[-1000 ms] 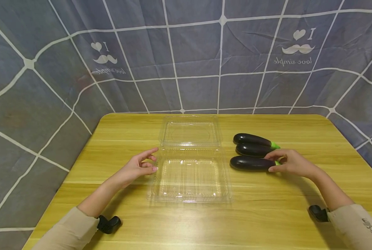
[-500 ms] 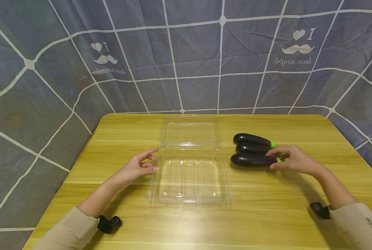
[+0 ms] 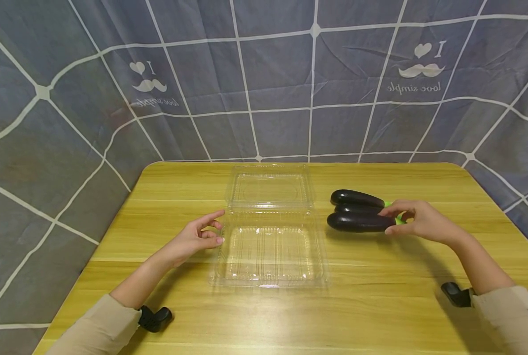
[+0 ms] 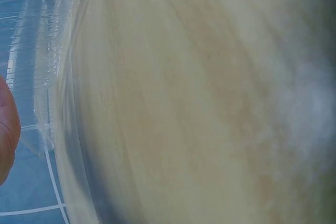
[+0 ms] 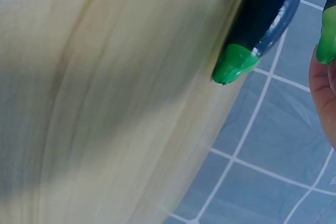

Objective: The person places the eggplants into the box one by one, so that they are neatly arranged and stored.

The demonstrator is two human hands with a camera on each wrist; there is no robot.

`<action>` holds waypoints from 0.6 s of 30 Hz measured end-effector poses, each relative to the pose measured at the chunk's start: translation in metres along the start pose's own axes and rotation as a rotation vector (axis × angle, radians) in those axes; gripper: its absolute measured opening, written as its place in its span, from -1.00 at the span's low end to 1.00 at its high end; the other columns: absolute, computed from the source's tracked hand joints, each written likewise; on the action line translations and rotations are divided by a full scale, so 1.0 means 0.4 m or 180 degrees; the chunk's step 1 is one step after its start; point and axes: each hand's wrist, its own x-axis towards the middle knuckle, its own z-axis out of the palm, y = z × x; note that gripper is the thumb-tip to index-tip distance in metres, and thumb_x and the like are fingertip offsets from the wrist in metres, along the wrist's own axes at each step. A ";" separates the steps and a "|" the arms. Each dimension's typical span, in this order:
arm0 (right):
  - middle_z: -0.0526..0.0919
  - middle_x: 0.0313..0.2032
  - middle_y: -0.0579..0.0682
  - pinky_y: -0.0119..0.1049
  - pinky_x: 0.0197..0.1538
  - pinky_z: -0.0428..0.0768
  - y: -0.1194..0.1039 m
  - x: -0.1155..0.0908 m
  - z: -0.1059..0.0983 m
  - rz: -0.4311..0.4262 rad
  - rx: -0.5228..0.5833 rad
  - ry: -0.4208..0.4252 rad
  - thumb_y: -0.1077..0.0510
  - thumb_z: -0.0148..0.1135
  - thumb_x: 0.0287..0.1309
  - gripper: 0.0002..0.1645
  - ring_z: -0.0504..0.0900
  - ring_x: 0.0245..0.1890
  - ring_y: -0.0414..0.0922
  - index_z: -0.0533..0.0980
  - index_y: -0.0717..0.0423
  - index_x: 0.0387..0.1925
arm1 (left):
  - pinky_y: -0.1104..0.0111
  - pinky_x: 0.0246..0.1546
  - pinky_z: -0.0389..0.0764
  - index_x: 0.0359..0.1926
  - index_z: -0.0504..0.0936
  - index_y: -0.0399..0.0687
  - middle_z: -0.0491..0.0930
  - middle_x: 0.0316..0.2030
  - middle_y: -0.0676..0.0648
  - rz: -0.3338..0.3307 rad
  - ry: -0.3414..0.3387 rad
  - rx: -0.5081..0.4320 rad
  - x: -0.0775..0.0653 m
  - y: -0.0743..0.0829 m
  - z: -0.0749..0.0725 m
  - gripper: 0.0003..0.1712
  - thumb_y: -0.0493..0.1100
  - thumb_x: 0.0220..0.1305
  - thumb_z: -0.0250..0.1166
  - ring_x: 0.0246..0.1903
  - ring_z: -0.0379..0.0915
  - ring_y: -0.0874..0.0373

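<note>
Three dark purple eggplants with green stem ends are grouped on the right in the head view. My right hand (image 3: 425, 222) pinches the nearest eggplant (image 3: 357, 222) by its stem end, thumb in front and fingers behind. That one overlaps the middle eggplant (image 3: 354, 209), while the far eggplant (image 3: 357, 197) lies just behind. In the right wrist view, a green stem end (image 5: 328, 38) shows at the fingers. A clear plastic clamshell container (image 3: 268, 283) lies with its lid folded back. My left hand (image 3: 193, 240) is at its left rim, index finger and thumb extended, gripping nothing.
The wood-grain table (image 3: 264, 325) carries everything. A grey-blue curtain (image 3: 277, 88) with white grid lines stands along its back and sides. The container's lid (image 3: 270, 187) lies flat towards the far edge. Black wrist-camera mounts (image 3: 155, 319) hang under both sleeves.
My right hand has moved away from me and slightly right, bringing the nearest eggplant up against the middle one in view. My left hand and the container have stayed put.
</note>
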 end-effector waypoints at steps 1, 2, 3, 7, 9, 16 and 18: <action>0.59 -0.25 -0.16 -0.40 -0.24 0.46 -0.002 0.001 -0.002 0.0021 0.0012 0.0009 0.22 0.43 -0.08 -0.62 0.47 -0.24 -0.34 0.60 0.05 -0.13 | 0.49 -0.27 0.50 0.41 0.02 -0.22 0.17 0.07 -0.33 -0.0002 0.0003 -0.0009 0.000 0.000 0.000 -0.14 -0.31 0.18 0.28 -0.32 0.39 0.25; 0.60 -0.25 -0.15 -0.41 -0.23 0.46 -0.003 0.002 -0.003 0.0036 0.0022 0.0020 0.22 0.43 -0.07 -0.62 0.47 -0.24 -0.34 0.60 0.05 -0.12 | 0.49 -0.27 0.51 0.42 0.02 -0.22 0.17 0.07 -0.33 -0.0004 0.0004 -0.0019 0.001 0.000 0.001 -0.14 -0.31 0.18 0.28 -0.32 0.39 0.25; 0.60 -0.24 -0.15 -0.42 -0.23 0.46 -0.005 0.003 -0.005 0.0053 0.0040 0.0026 0.23 0.42 -0.07 -0.62 0.47 -0.23 -0.34 0.60 0.05 -0.12 | 0.50 -0.27 0.51 0.42 0.02 -0.22 0.17 0.07 -0.33 -0.0007 0.0006 -0.0029 0.001 0.000 0.001 -0.14 -0.31 0.18 0.28 -0.32 0.39 0.26; 0.59 -0.22 -0.13 -0.43 -0.21 0.44 -0.012 0.009 -0.009 0.0108 0.0102 0.0027 0.23 0.42 -0.06 -0.62 0.46 -0.22 -0.33 0.60 0.06 -0.12 | 0.49 -0.26 0.51 0.42 0.02 -0.23 0.17 0.07 -0.34 -0.0014 0.0004 -0.0039 0.001 0.000 0.000 -0.13 -0.30 0.17 0.29 -0.32 0.39 0.26; 0.59 -0.21 -0.12 -0.43 -0.21 0.45 -0.017 0.013 -0.011 0.0128 0.0116 0.0015 0.22 0.42 -0.06 -0.63 0.46 -0.22 -0.32 0.60 0.05 -0.12 | 0.48 -0.26 0.51 0.42 0.02 -0.23 0.16 0.08 -0.35 -0.0019 -0.0003 -0.0032 0.001 0.000 -0.001 -0.12 -0.30 0.17 0.29 -0.32 0.40 0.25; 0.60 -0.21 -0.11 -0.44 -0.20 0.45 -0.033 0.030 -0.016 0.0161 0.0122 -0.0004 0.18 0.44 -0.07 -0.63 0.47 -0.22 -0.32 0.61 0.04 -0.13 | 0.48 -0.26 0.52 0.42 0.02 -0.22 0.16 0.08 -0.34 -0.0027 -0.0006 -0.0024 0.002 -0.003 -0.002 -0.12 -0.30 0.17 0.29 -0.33 0.39 0.25; 0.60 -0.22 -0.12 -0.45 -0.20 0.45 -0.037 0.036 -0.016 0.0161 0.0111 -0.0006 0.17 0.44 -0.08 -0.63 0.47 -0.22 -0.32 0.61 0.03 -0.14 | 0.48 -0.27 0.51 0.42 0.02 -0.22 0.16 0.08 -0.34 -0.0027 -0.0004 -0.0022 0.002 -0.003 -0.002 -0.12 -0.30 0.17 0.30 -0.34 0.39 0.26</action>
